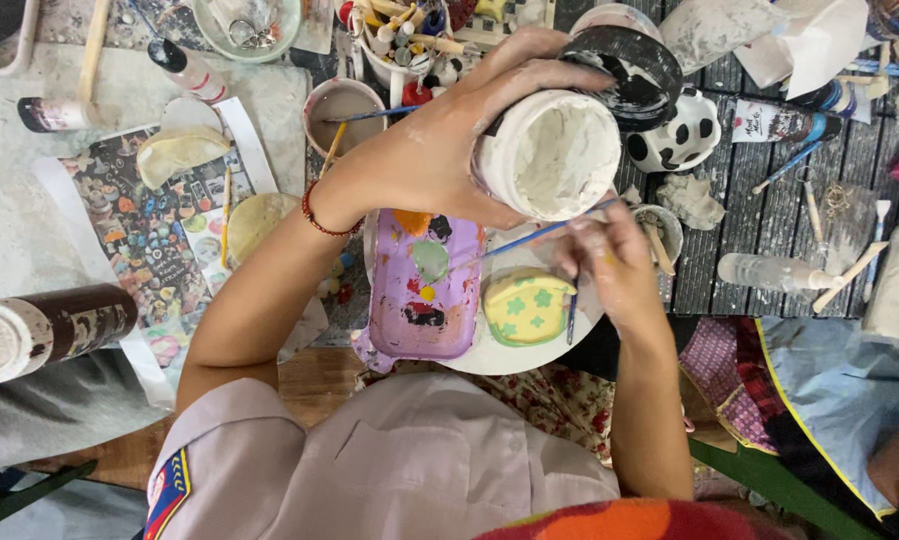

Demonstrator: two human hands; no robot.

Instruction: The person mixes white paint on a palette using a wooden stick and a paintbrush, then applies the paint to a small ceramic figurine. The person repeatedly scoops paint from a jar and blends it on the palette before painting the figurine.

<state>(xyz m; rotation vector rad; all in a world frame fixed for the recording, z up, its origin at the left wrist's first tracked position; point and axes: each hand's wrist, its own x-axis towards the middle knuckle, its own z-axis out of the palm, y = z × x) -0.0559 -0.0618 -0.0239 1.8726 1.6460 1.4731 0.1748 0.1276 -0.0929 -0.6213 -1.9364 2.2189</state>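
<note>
Left hand (440, 150) is wrapped tight round an open white jar (550, 155) w/ thick white paint inside, tilted so the mouth faces up toward the camera; the same hand seems to pinch the black lid (638, 62) at the far side of the jar, tho exact finger placement there is hard to tell. Right hand (615, 265) sits just near of the jar, fingers closed in a pinch on a thin blue-handled brush (530, 238) that runs left from the hand, bristle end over the purple palette tray (425, 290); a 2nd dark brush (572, 315) hangs below that hand, can't tell if it's gripped or just lying there. Tray carries blobs of orange, green, red, black & sits on a round white board (500, 350) alongside a yellow clay piece w/ green flower shapes (527, 305), just right of the tray. Step in hand looks like loading white paint: jar up & open, brush ready beside it. Next move, I'd judge, calls for a steady jar & a small wrist turn to bring the bristle tip round into the jar mouth w/o dripping on the clay piece below. A cow-spotted mug (680, 140) stands right of the jar, a cup of murky water (342, 105) far left of it.
</note>
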